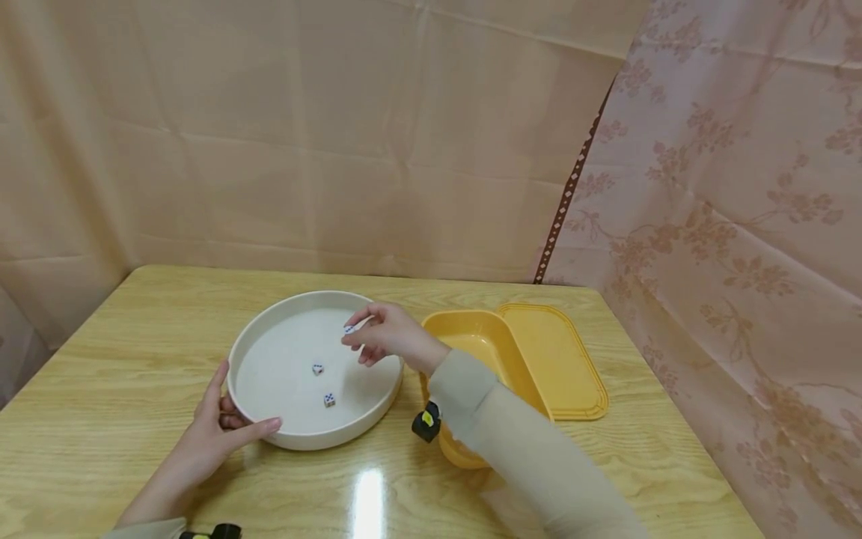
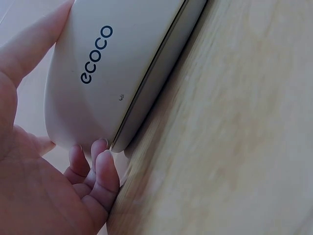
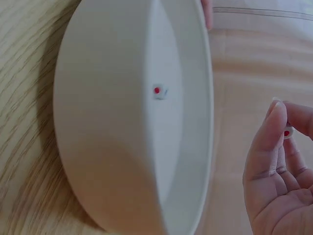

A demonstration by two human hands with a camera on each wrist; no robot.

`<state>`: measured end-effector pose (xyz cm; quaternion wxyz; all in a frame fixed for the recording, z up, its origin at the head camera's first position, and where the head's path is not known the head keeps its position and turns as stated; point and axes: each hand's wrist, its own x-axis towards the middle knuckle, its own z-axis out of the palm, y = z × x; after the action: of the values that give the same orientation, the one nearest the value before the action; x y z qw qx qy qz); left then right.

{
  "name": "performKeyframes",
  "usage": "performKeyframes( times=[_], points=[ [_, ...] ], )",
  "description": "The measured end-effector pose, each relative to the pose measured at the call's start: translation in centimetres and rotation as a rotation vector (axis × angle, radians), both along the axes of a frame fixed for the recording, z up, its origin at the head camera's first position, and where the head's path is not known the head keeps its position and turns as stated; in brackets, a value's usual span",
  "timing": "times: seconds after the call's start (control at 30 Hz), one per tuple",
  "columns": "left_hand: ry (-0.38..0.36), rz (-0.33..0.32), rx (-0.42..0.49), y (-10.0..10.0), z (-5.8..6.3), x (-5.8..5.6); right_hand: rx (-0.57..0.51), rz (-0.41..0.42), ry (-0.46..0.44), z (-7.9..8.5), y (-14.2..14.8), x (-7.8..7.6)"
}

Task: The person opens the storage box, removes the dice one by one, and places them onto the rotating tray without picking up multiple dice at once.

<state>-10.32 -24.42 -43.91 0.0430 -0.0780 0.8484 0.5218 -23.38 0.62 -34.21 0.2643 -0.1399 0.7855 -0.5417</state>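
A round white tray (image 1: pixel 289 337) with a raised rim stands on the wooden table. Two small white dice, one die (image 1: pixel 318 369) behind the other die (image 1: pixel 329 400), lie on its floor. Between thumb and fingertips my right hand (image 1: pixel 393 337) pinches another die (image 3: pixel 288 132), raised over the tray's right part. My left hand (image 1: pixel 218 427) rests against the tray's near left side, thumb and forefinger spread along the outer wall. In the left wrist view, its other fingers bend loosely beside the wall's lower edge, below the printed "ecoco".
A deep yellow container (image 1: pixel 465 317) stands right of the tray, partly covered by my right forearm. Its flat yellow lid (image 1: pixel 555 359) lies to the right of it. Fabric curtains (image 1: pixel 337 150) hang behind the table and along the right side.
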Motion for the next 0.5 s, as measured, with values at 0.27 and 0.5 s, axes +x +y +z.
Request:
performKeyframes(
  times=[0.27, 0.5],
  points=[
    [0.0, 0.005, -0.005, 0.0, 0.1, 0.1, -0.015, -0.039, -0.043, -1.4, -0.6, -1.1],
    [0.004, 0.011, 0.003, 0.1, 0.0, 0.2, -0.014, -0.036, -0.085, -3.3, -1.1, -1.7]
  ],
)
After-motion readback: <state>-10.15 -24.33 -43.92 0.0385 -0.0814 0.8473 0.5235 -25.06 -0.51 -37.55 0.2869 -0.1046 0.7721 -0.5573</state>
